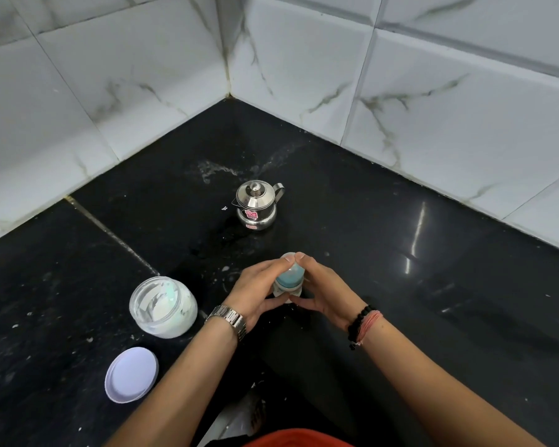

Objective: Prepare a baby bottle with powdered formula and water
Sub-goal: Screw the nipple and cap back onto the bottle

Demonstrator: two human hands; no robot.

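On the counter (pixel 400 240), the bottle (pixel 289 279) stands at centre between both hands, left hand (pixel 259 290) at its 9 o'clock and right hand (pixel 320 290) at 3, the kettle (pixel 257 204) at 12, the jar (pixel 162 306) at 9, its lid (pixel 132 375) at 8.

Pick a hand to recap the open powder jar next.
Left, probably. The powder jar and its loose lid both lie on the left hand side; the right hand would cross over the baby bottle both hands hold.
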